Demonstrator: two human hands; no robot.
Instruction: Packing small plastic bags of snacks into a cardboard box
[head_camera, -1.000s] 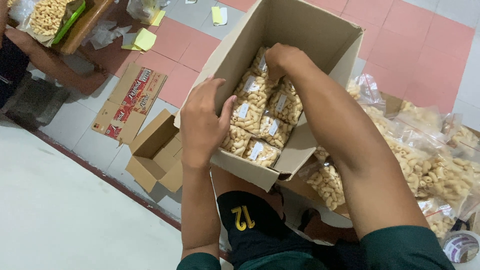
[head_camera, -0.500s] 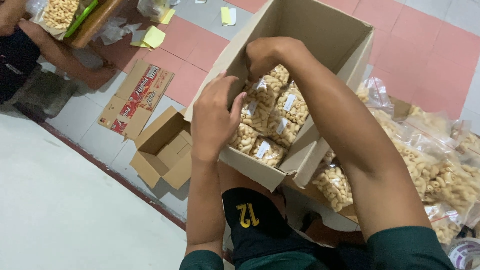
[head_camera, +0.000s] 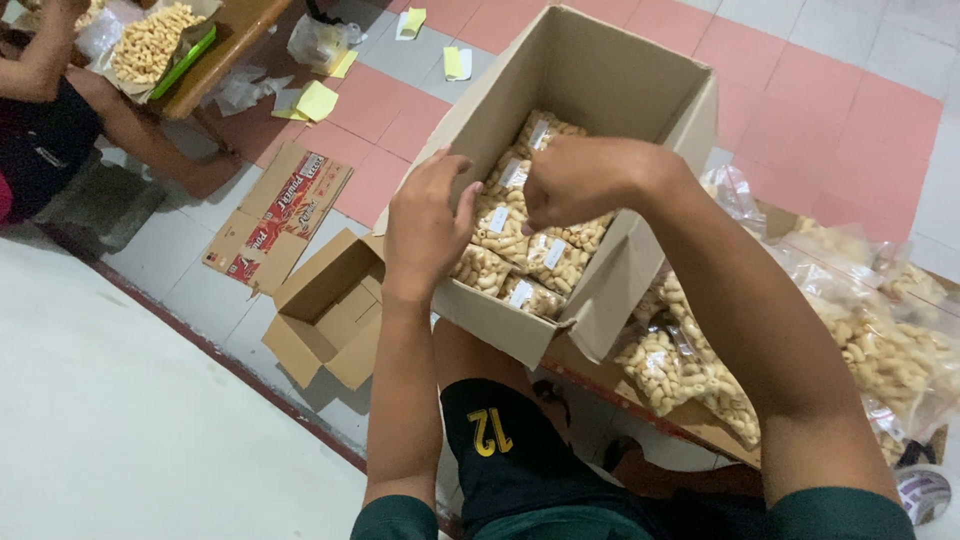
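At frame centre, an open left hand (head_camera: 425, 225) and a loosely curled, empty-looking right hand (head_camera: 580, 180) hover over snack packets (head_camera: 525, 250) filling a tilted cardboard box (head_camera: 600, 90); loose snack bags (head_camera: 860, 340) lie at right.

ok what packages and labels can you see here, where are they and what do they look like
Large cardboard box: centre, open, brown.
Snack bags: inside it, clear, pale puffs, small white labels; both hands over them.
Loose snack bags: right, clear, heaped.
Small cardboard box: floor, left, open.
Flattened carton: floor, red print.
Yellow slips: floor, top.
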